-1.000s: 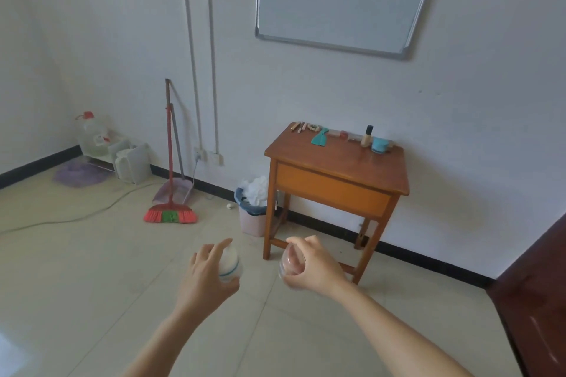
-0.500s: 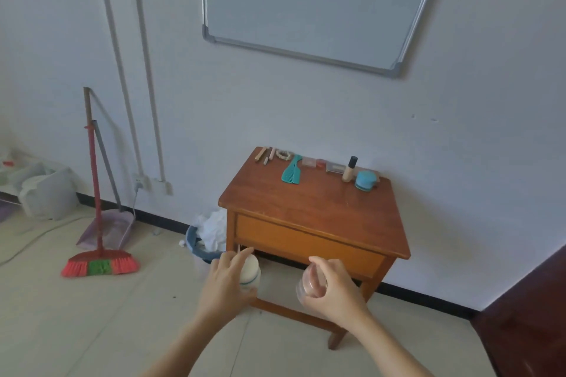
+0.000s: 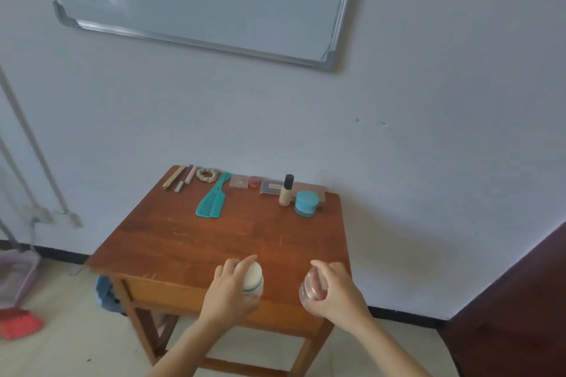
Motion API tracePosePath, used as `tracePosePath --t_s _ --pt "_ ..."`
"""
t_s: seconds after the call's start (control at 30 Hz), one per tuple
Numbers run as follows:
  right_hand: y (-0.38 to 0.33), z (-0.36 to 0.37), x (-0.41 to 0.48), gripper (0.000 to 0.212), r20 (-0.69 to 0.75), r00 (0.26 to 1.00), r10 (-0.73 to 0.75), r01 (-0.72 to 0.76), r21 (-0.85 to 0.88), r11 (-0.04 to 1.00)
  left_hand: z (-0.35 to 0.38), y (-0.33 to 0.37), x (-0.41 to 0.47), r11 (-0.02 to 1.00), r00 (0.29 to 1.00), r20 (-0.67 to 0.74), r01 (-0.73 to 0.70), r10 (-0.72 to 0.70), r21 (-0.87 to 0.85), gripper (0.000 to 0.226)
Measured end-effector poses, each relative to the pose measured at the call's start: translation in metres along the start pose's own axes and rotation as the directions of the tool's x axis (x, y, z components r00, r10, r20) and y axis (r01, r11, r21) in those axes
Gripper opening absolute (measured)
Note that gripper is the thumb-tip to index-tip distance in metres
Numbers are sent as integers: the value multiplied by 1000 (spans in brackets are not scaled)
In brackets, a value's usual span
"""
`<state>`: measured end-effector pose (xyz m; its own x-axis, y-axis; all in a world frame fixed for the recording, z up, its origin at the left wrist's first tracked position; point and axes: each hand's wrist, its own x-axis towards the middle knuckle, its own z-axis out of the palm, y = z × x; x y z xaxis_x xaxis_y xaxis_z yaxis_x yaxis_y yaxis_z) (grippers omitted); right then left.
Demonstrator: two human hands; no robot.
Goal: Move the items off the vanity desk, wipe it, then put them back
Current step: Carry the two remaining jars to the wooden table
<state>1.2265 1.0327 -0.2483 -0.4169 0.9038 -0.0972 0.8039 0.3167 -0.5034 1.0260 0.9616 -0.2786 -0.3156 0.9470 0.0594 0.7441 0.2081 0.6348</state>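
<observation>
Vanity desk (image 3: 214, 242) stands against the wall; teal comb (image 3: 211, 200), foundation bottle (image 3: 286, 191) and teal jar (image 3: 306, 203) at its rear. Left hand (image 3: 228, 294) grips a white jar (image 3: 253, 280) above the front edge; right hand (image 3: 337, 294) grips a clear jar (image 3: 314, 288).

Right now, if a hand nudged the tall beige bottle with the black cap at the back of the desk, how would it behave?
The beige bottle stands upright, tall and narrow, so it would probably tip rather than slide. Round-bodied, it may then roll. The teal jar close beside it could get knocked.
</observation>
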Motion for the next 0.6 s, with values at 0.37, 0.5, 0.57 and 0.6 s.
tracePosePath --t_s 0.37,0.5,0.57,0.6 --pt "55 -4 116 72 105 994 11 -7 -37 999 54 -2 99 992 991 81 106 -111 63 61" --pt "61 -3 151 71 88 993 72 -68 -49 996 66 -7 149 994 991 86 98 -101 47 59" --pt "63 -6 170 70 85 991 108 -101 -77 992 69 -10 174 995 989 117 90 -94 43 60" --pt "64 -8 180 70 85 989 122 -114 -94 989 70 -12 187 995 988 129 82 -88 50 60"
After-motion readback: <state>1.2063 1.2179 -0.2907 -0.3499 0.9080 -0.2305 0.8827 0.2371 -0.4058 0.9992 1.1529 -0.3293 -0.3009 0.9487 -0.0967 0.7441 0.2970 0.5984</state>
